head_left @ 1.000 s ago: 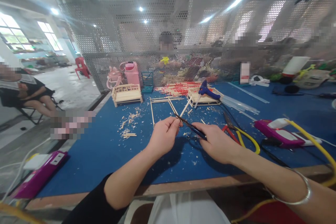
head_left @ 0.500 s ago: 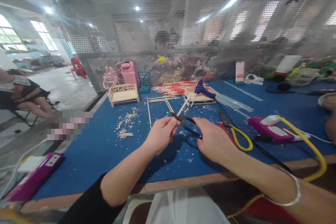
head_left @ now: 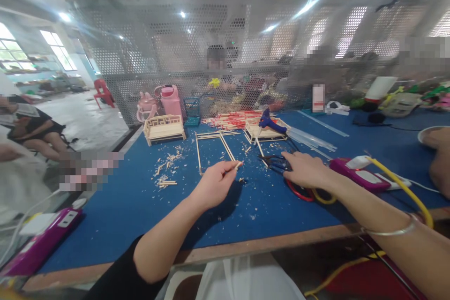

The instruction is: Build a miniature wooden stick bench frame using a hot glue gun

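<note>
My left hand (head_left: pixel 218 183) pinches a short light wooden stick (head_left: pixel 238 165) between thumb and fingertips, above the blue tabletop. My right hand (head_left: pixel 309 168) is wrapped around the handles of blue-handled cutting pliers (head_left: pixel 276 162), low over the table to the right. A loose stick (head_left: pixel 260 152) lies by the pliers' jaws. Just beyond my left hand is a flat frame of thin sticks (head_left: pixel 198 152). Partly under my right hand lies another tool with red and yellow handles (head_left: pixel 299 192). A blue glue gun (head_left: pixel 270 122) rests on a small wooden piece (head_left: pixel 250 135) behind.
A small wooden bench (head_left: pixel 165 130) stands at the back left, near a pile of red-tipped sticks (head_left: pixel 232 119). Wood scraps (head_left: pixel 168 182) litter the left. Clear glue sticks (head_left: pixel 312 138), a purple power strip (head_left: pixel 365 176) and a yellow cable (head_left: pixel 401 180) lie right. Perforated mesh (head_left: pixel 168 56) rises behind.
My right hand has moved right with the pliers, away from the left hand. The longer stick at the jaws is now apart from my left hand, which keeps a short piece.
</note>
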Tool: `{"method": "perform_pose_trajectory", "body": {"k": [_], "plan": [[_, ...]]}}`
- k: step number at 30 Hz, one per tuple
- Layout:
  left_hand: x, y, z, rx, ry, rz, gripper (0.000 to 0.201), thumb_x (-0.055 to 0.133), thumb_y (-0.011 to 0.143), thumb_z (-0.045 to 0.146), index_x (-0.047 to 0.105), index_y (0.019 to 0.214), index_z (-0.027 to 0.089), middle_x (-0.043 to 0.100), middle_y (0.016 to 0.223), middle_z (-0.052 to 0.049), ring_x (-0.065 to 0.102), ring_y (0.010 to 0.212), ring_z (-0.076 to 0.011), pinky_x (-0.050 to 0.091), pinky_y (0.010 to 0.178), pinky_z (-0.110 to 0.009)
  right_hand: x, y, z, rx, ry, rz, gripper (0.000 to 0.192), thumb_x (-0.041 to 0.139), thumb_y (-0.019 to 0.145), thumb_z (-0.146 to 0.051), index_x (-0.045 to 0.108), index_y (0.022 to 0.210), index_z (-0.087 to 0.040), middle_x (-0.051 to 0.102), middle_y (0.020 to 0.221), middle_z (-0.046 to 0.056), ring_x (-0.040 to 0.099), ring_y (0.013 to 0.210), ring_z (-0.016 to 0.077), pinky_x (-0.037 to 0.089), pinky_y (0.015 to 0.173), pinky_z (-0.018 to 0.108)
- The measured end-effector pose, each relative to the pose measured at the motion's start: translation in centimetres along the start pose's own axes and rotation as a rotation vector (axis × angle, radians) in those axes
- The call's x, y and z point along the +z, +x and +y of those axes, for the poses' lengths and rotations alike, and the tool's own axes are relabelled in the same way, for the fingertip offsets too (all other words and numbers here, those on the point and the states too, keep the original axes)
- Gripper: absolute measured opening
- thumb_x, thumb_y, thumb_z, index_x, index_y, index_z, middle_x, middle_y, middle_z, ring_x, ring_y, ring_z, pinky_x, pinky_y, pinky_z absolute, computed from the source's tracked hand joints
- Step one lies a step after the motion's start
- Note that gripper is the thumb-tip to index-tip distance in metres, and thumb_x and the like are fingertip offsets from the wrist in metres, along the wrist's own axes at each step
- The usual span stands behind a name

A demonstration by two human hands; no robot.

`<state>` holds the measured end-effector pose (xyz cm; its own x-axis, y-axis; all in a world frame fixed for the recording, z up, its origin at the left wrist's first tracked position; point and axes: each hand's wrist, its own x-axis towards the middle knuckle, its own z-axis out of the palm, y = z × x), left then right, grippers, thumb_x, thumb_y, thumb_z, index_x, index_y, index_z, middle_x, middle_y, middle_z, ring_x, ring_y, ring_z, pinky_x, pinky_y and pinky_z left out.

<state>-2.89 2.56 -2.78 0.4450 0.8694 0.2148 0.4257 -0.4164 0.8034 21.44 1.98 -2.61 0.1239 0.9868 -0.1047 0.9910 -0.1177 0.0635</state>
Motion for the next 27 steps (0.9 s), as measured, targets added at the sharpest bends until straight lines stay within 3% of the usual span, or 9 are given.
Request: {"method": "perform_pose_trajectory", "body": {"k": [4, 10, 12, 15, 19, 22, 24, 25, 27], "plan": [[0.2, -0.2, -0.4, 0.159, 0.288, -0.069, 0.033, 0.044, 0.086, 0.023, 0.065, 0.111, 0.02, 0.068, 0.09, -0.006, 0.06, 0.082, -0.0178, 0.045, 0.077, -0.029, -0.3, 1.2, -0.2, -0.009, 0.009, -0.057, 0.071, 0.043, 0.081, -0.03, 0.022, 0.146, -0.014, 0.047, 0.135, 0.02, 0.043, 0.124, 0.0354, 0.029, 0.1, 0.051], [0.2, 0.1, -0.2, 0.102, 0.358, -0.074, 0.016, 0.052, 0.085, 0.024, 0.064, 0.078, 0.017, 0.063, 0.065, 0.0, 0.054, 0.061, -0.0139, 0.04, 0.058, -0.024, -1.9, 1.0, 1.0, -0.03, 0.023, 0.017, 0.08, 0.056, 0.074, -0.042, 0.029, 0.144, -0.015, 0.043, 0.14, 0.02, 0.035, 0.13, 0.0394, 0.019, 0.105, 0.06], [0.2, 0.1, -0.3, 0.127, 0.4, -0.105, 0.018, 0.053, 0.084, 0.022, 0.064, 0.071, 0.017, 0.064, 0.068, -0.001, 0.056, 0.064, -0.014, 0.041, 0.061, -0.024, -3.0, 0.4, 0.2, -0.181, 0.156, 0.08, 0.077, 0.055, 0.075, -0.048, 0.036, 0.141, -0.016, 0.046, 0.138, 0.018, 0.041, 0.126, 0.0367, 0.03, 0.102, 0.053], [0.1, 0.1, -0.3, 0.136, 0.519, -0.107, 0.014, 0.056, 0.084, 0.026, 0.065, 0.077, 0.018, 0.065, 0.076, -0.003, 0.059, 0.072, -0.0162, 0.044, 0.066, -0.026, -4.5, -0.5, -2.8, -0.583, 0.422, 0.021, 0.053, 0.042, 0.085, -0.047, 0.049, 0.13, -0.019, 0.066, 0.111, 0.011, 0.061, 0.094, 0.0235, 0.046, 0.08, 0.034], [0.0, -0.2, -0.4, 0.094, 0.728, -0.012, 0.017, 0.053, 0.084, 0.032, 0.061, 0.091, 0.018, 0.064, 0.085, -0.005, 0.062, 0.077, -0.0198, 0.047, 0.066, -0.029, -4.8, -0.8, -7.2, -0.872, 0.453, 0.036, 0.026, 0.047, 0.086, -0.034, 0.067, 0.089, -0.017, 0.068, 0.074, 0.004, 0.056, 0.064, 0.0137, 0.037, 0.059, 0.025], [-0.8, -0.2, -0.4, 0.177, 0.728, -0.027, 0.019, 0.053, 0.083, 0.03, 0.061, 0.094, 0.017, 0.064, 0.089, -0.007, 0.062, 0.082, -0.0209, 0.049, 0.071, -0.031, -3.9, -0.2, -7.8, -0.884, 0.521, 0.136, 0.018, 0.049, 0.083, -0.021, 0.065, 0.075, -0.016, 0.064, 0.066, 0.001, 0.053, 0.061, 0.0117, 0.036, 0.059, 0.025], [-2.1, 0.2, -0.3, 0.283, 0.629, -0.014, 0.027, 0.058, 0.079, 0.032, 0.06, 0.101, 0.016, 0.065, 0.096, -0.009, 0.061, 0.089, -0.0215, 0.049, 0.078, -0.033, -3.2, 0.7, -6.7, -0.828, 0.648, 0.12, 0.014, 0.051, 0.08, -0.019, 0.063, 0.074, -0.017, 0.064, 0.064, 0.0, 0.055, 0.06, 0.0117, 0.039, 0.06, 0.025], [-2.9, 0.5, -0.2, 0.329, 0.55, 0.032, 0.033, 0.059, 0.077, 0.033, 0.06, 0.106, 0.016, 0.066, 0.1, -0.009, 0.061, 0.092, -0.0213, 0.048, 0.082, -0.034, -2.9, 1.3, -5.9, -0.783, 0.758, 0.087, 0.011, 0.052, 0.079, -0.02, 0.062, 0.075, -0.017, 0.064, 0.064, 0.0, 0.057, 0.061, 0.0118, 0.042, 0.061, 0.026], [-4.9, 1.5, -0.3, 0.332, 0.349, 0.256, 0.035, 0.054, 0.081, 0.035, 0.061, 0.109, 0.017, 0.067, 0.102, -0.008, 0.061, 0.092, -0.0184, 0.048, 0.083, -0.032, -2.3, 2.6, -4.4, -0.667, 1.044, 0.027, 0.01, 0.056, 0.078, -0.025, 0.061, 0.082, -0.017, 0.067, 0.067, 0.001, 0.062, 0.064, 0.0127, 0.048, 0.066, 0.027]]}}
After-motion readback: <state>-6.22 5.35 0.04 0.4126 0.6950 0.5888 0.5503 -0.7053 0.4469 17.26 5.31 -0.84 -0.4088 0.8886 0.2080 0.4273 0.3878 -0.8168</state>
